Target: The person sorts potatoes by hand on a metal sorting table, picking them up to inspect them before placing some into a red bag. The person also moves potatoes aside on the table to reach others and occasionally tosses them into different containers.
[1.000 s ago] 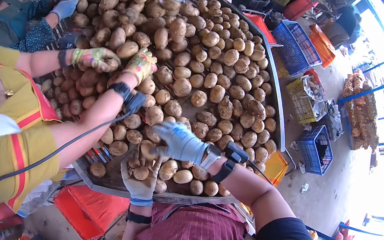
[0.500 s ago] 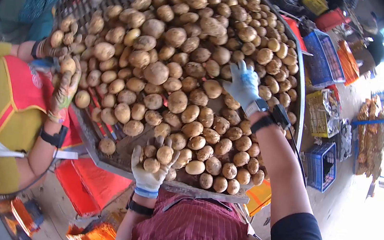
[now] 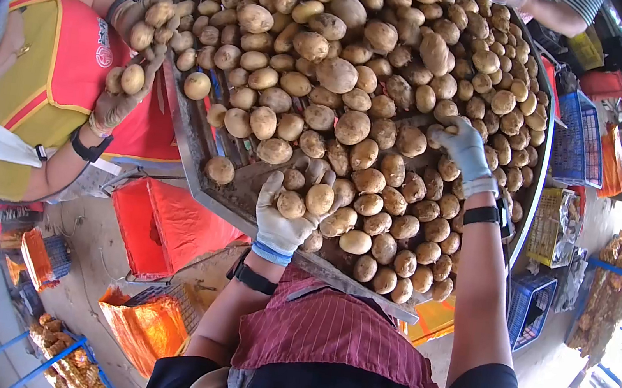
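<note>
My left hand (image 3: pixel 284 218), in a pale glove with a blue cuff, is cupped palm up at the near edge of the table. Its fingers curl around a few potatoes (image 3: pixel 291 205). Farther right, my right hand (image 3: pixel 460 145), also gloved, lies palm down on the spread of potatoes (image 3: pixel 375 180). Its fingers are bent and drawn together, and what is under them is hidden. Close to its fingertips rests a brown potato (image 3: pixel 411 141). The potatoes vary in size and many have soil on them.
A slatted table (image 3: pixel 200 199) with a raised metal rim bears the heap. At left, a co-worker's gloved hands (image 3: pixel 123 99) hold potatoes; another person's arm (image 3: pixel 562 15) shows at top right. Red bags (image 3: pixel 173 227), an orange bag (image 3: pixel 143 333) and blue crates (image 3: pixel 579 139) stand around.
My right hand has gone from spread fingers to bent ones among the potatoes. My left hand still cradles its potatoes. The view has shifted, and the co-worker's hands have moved closer together.
</note>
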A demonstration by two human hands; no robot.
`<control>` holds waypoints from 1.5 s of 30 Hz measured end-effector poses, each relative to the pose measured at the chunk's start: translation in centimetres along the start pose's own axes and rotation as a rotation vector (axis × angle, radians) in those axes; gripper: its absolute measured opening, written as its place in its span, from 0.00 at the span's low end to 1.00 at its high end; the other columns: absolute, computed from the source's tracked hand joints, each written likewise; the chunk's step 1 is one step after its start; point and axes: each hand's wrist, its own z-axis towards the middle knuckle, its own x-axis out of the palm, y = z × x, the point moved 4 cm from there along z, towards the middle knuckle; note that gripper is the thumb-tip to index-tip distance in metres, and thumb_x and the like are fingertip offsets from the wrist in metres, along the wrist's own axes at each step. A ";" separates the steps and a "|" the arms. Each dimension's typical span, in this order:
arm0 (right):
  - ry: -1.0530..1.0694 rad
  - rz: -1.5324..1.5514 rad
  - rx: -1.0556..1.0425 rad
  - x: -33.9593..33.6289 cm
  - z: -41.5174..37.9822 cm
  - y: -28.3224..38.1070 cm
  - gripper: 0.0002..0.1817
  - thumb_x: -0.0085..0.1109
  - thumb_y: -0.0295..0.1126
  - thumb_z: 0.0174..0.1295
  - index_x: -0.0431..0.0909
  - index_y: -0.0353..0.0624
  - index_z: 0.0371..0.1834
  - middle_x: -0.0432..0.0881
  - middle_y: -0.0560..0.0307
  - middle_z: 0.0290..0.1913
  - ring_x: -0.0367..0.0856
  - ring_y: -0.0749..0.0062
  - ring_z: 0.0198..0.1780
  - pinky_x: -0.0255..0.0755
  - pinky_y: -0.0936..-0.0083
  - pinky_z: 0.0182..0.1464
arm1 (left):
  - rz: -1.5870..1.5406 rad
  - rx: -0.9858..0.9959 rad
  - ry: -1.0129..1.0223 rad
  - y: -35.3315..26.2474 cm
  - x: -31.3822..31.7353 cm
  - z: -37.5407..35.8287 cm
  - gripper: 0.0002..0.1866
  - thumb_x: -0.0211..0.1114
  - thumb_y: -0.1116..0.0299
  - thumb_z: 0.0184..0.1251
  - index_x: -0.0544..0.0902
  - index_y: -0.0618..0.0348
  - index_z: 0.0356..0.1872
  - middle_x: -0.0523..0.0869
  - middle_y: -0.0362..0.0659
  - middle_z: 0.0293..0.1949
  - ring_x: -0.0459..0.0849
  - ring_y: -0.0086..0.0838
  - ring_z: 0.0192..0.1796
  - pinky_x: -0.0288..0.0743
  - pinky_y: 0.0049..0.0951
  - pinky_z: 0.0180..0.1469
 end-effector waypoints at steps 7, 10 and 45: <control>0.064 0.285 -0.536 4.8 -12.3 17.3 0.17 0.65 0.30 0.55 0.79 0.43 0.48 0.82 0.49 0.45 0.82 0.56 0.45 0.77 0.63 0.46 | -0.007 -0.016 0.003 2.1 1.7 -1.1 0.27 0.57 0.45 0.68 0.76 0.47 0.62 0.79 0.43 0.61 0.75 0.43 0.65 0.61 0.63 0.70; -0.040 0.075 -0.660 10.7 -15.4 19.7 0.20 0.62 0.46 0.57 0.80 0.45 0.47 0.78 0.47 0.53 0.76 0.48 0.53 0.70 0.54 0.55 | 0.001 0.136 0.029 1.1 -1.9 -2.8 0.27 0.54 0.39 0.67 0.78 0.44 0.58 0.81 0.41 0.58 0.78 0.39 0.62 0.70 0.53 0.65; -0.520 -0.384 -0.019 -5.0 -20.9 -4.1 0.11 0.61 0.37 0.57 0.77 0.43 0.24 0.78 0.48 0.23 0.78 0.51 0.24 0.73 0.56 0.26 | 1.860 1.062 -0.935 -18.7 -3.2 -16.2 0.19 0.59 0.62 0.74 0.78 0.65 0.57 0.82 0.50 0.52 0.80 0.39 0.54 0.73 0.35 0.58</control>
